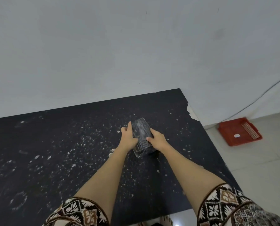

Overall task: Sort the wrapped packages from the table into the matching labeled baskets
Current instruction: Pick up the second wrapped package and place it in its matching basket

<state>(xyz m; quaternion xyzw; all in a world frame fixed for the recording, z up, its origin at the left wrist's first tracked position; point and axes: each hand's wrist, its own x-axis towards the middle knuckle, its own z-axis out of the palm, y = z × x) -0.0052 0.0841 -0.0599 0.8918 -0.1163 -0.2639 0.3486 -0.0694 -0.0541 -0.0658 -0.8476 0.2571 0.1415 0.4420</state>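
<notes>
A dark package [141,133] wrapped in clear shiny plastic lies on the black speckled table [54,152], toward its right side. My left hand [128,138] grips the package's left edge, its fingers along the side. My right hand [157,139] holds the right edge, thumb on top. Both hands press against it from either side. The near end of the package shows between my forearms. On the floor to the right of the table sits a red basket [230,132] with a small white label inside.
A pale wall rises behind the table. The table's right edge [206,134] is chipped near the far corner. A thin cable [258,99] runs down the wall to the tiled floor near the red basket. My feet show below the table's front edge.
</notes>
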